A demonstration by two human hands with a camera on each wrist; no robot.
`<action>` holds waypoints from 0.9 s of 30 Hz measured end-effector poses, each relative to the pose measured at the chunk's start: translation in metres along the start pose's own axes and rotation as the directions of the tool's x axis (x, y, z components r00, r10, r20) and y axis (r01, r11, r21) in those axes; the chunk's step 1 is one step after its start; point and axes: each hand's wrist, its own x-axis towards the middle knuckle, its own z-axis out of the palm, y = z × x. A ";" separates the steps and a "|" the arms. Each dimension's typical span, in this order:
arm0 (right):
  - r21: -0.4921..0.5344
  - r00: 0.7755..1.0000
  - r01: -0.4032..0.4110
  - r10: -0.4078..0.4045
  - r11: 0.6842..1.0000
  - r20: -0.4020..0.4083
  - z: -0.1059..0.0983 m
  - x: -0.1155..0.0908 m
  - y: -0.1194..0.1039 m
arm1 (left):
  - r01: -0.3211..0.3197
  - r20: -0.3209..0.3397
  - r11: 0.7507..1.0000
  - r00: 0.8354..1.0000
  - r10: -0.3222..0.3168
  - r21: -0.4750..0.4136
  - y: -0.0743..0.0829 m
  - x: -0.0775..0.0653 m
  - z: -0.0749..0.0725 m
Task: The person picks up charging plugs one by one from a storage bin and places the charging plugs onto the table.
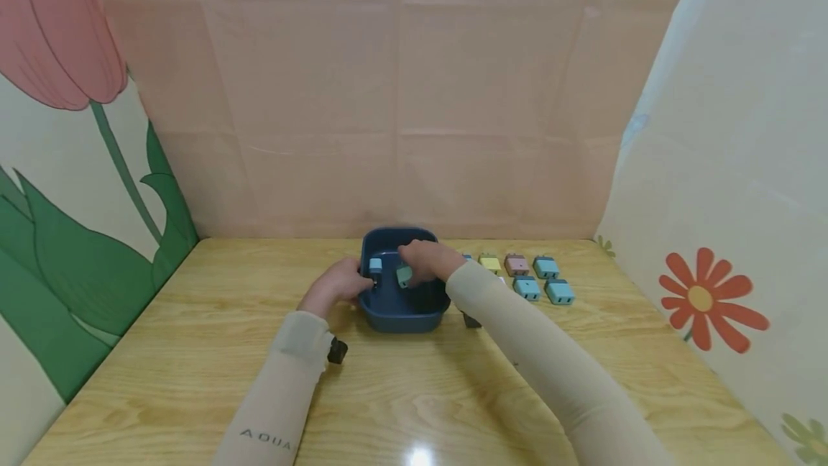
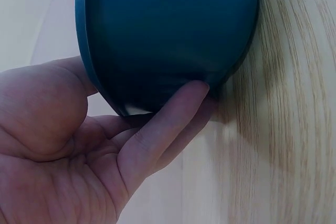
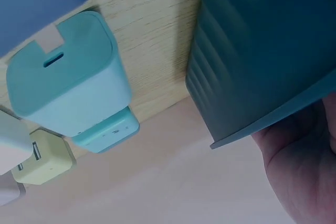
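A dark blue plastic bin point(image 1: 406, 323) stands at the middle of the table. My left hand point(image 1: 335, 285) grips its left rim, thumb over the edge; in the left wrist view that hand's fingers point(image 2: 163, 121) lie along the bin's outer wall. My right hand point(image 1: 428, 260) reaches in over the right side and pinches a pale green charger plug point(image 1: 404, 277) above the bin floor. Inside, a light blue charger plug point(image 1: 376, 265) is by the left wall. In the right wrist view the bin's wall point(image 3: 252, 51) hides the fingers of my right hand point(image 3: 304, 166).
Right of the bin several charger plugs lie in rows, among them a yellow one point(image 1: 489, 263), a pink one point(image 1: 517, 265) and light blue ones point(image 1: 559, 292). A pink cloth wall point(image 1: 401, 92) rises behind the wooden table point(image 1: 414, 394); flower-printed panels flank both sides.
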 end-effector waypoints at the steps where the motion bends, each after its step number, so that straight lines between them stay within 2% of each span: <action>1: 0.004 1.000 -0.003 0.003 1.000 0.000 0.001 0.000 0.000 | 0.001 0.001 1.000 1.000 -0.001 0.000 0.000 0.000 0.000; 11: -0.020 1.000 0.003 -0.003 1.000 0.000 0.004 0.001 -0.007 | 0.007 0.012 1.000 1.000 -0.007 0.009 0.001 0.003 0.000; 13: -0.048 1.000 0.000 0.000 0.999 0.003 0.008 0.007 -0.005 | 0.005 0.011 1.000 1.000 -0.005 0.010 0.002 0.003 0.000; 16: -0.080 1.000 0.003 -0.004 0.997 -0.009 0.010 0.005 -0.008 | -0.004 0.010 1.000 1.000 0.004 0.017 0.002 0.002 0.000; 20: -0.120 0.996 0.055 -0.063 0.991 -0.068 0.008 -0.006 -0.017 | -0.004 0.011 1.000 1.000 0.004 0.014 0.002 0.002 0.001; 24: -0.144 0.986 0.107 -0.123 0.984 -0.109 0.010 -0.006 -0.021 | -0.004 0.007 1.000 1.000 0.004 0.009 0.002 0.002 0.001; 27: -0.150 0.984 0.124 -0.141 0.981 -0.109 0.011 -0.005 -0.023 | -0.013 0.002 1.000 1.000 0.013 0.014 0.002 0.002 0.001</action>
